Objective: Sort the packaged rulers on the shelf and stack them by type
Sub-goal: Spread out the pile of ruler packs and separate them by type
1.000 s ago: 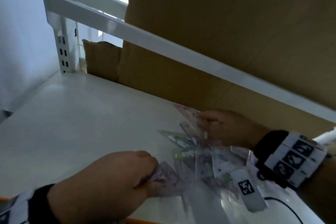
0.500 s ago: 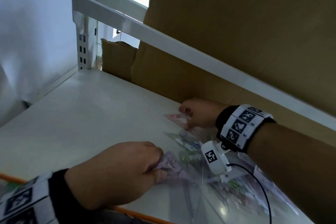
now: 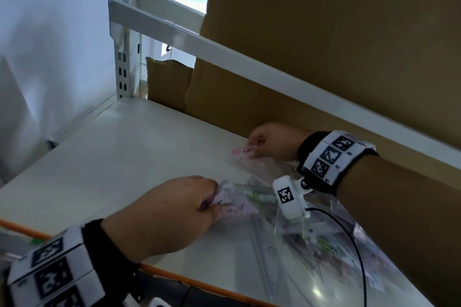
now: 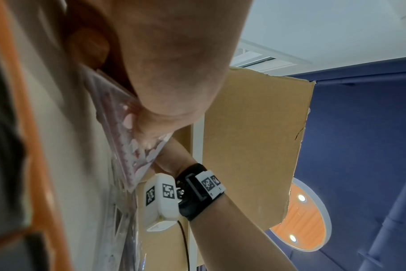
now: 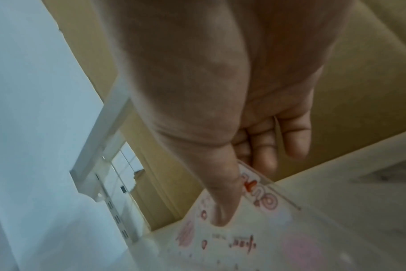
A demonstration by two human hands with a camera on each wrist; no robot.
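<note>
Two hands busy here: your left hand (image 3: 172, 209) is pinching a purple packaged ruler (image 3: 232, 203) at the shelf's (image 3: 104, 157) front edge, while your right hand (image 3: 272, 141) has thumb and fingers clamped on a pink packaged ruler (image 3: 243, 151) near the cardboard (image 3: 324, 45), rest of the pile (image 3: 324, 239) between them.

My left hand (image 4: 165, 60) fills the upper frame; thumb and fingers (image 4: 148, 126) pinch a pink-printed packaged ruler (image 4: 127, 146) against the white shelf (image 4: 81, 165). More clear-wrapped rulers (image 4: 125, 238) lie below it on the shelf. My right forearm carries a black wrist strap (image 4: 197, 192) with marker tags and a white camera unit (image 4: 160, 199). Behind: a cardboard sheet (image 4: 255, 146), a blue wall (image 4: 359, 146). Orange shelf edge (image 4: 39, 146) at left.
</note>
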